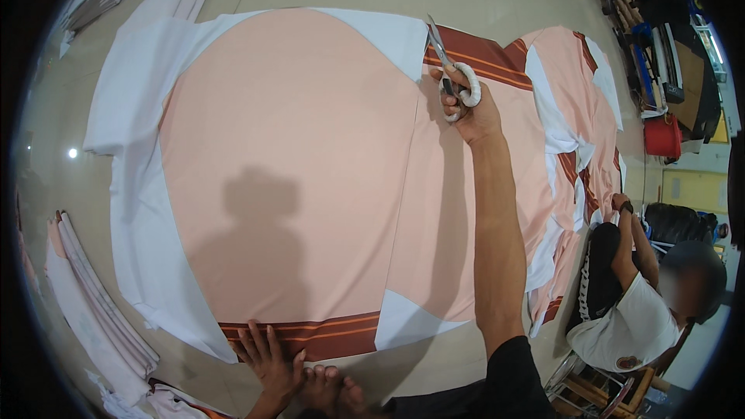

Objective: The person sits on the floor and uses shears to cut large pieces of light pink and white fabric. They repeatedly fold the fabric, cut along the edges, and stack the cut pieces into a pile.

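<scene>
A large pink fabric sheet (287, 124) with white corner areas and maroon-and-orange striped bands lies spread on the floor. My right hand (469, 105) reaches to its far edge, closed round a pair of scissors (442, 46) whose handles are wrapped in white. The blades point away from me, beside the far maroon band (481, 54), and look slightly apart. Fingers spread, my left hand (268, 361) rests on the near maroon band (334, 335). A thin dark line runs across the pink cloth from far to near, left of my right arm.
Right of me a person (632, 314) in a white shirt sits with hands at the bunched far-right end of the cloth. Folded fabric lengths (101, 302) lie on the left floor. A red bucket (662, 136) and cluttered shelving stand at the right. My bare feet (330, 392) are by the near edge.
</scene>
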Tool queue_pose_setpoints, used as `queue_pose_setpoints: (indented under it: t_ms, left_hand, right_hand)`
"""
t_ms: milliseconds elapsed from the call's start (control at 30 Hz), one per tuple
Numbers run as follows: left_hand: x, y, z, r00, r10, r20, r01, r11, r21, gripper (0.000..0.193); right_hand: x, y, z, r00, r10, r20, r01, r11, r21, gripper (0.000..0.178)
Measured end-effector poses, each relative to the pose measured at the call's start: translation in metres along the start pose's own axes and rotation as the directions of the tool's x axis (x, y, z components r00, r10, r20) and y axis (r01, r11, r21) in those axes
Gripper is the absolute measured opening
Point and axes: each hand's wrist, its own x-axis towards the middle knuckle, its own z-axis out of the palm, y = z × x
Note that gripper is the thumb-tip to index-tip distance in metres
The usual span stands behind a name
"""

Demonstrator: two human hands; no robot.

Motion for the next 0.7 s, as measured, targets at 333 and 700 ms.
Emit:
queue_pose_setpoints:
  t_ms: [333, 700]
  left_hand:
    - [-0.001, -0.001, -0.004, 1.000, -0.011, 0.018, 0.012, 0.999, -0.039, 0.085]
    - [0.003, 0.009, -0.020, 0.997, -0.054, 0.054, 0.059, 0.994, -0.095, 0.085]
  right_hand:
    - [0.001, -0.011, -0.012, 0.991, -0.121, 0.056, 0.133, 0.929, -0.344, 0.047]
    - [-0.261, 0.108, -0.056, 0.861, -0.509, 0.013, 0.261, 0.419, -0.870, 0.066]
